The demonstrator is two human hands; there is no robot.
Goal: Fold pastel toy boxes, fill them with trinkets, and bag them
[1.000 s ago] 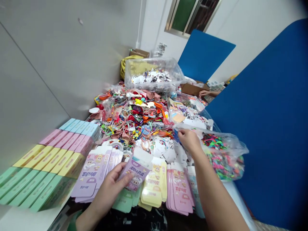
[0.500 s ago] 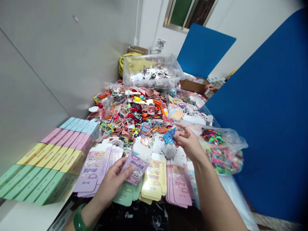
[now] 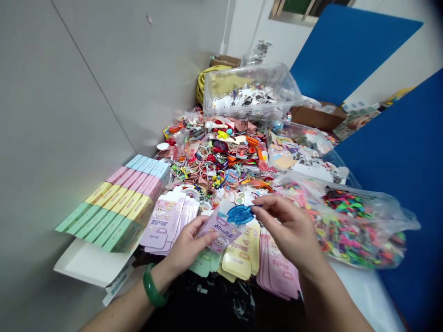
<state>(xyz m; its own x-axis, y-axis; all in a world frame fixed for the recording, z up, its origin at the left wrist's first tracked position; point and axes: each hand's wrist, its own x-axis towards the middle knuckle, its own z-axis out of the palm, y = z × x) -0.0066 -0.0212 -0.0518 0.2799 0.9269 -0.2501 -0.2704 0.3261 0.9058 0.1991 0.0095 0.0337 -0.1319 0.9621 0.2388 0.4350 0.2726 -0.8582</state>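
My left hand (image 3: pixel 188 244) grips a small purple printed box (image 3: pixel 221 232) with its top flap raised. Between the thumb and fingers of my right hand (image 3: pixel 284 228) is a translucent blue plastic toy (image 3: pixel 240 214), held right by the box's upper edge; I cannot tell whether it touches the box. Under and around my hands lie flat, unfolded boxes in stacks: purple ones (image 3: pixel 161 223) at left, green ones (image 3: pixel 201 263), yellow ones (image 3: pixel 240 256) and pink ones (image 3: pixel 277 265) at right.
Filled boxes (image 3: pixel 114 203) in coloured rows stand at left in a white carton (image 3: pixel 92 263). A heap of small toys (image 3: pixel 221 157) lies ahead, before a clear plastic bin (image 3: pixel 249 110). Bags of colourful pieces (image 3: pixel 360 235) sit at right, beside a blue panel (image 3: pixel 408 161).
My right hand has brought the blue toy down and closer to the purple box. The box is tilted more now. The view has swung to the left.
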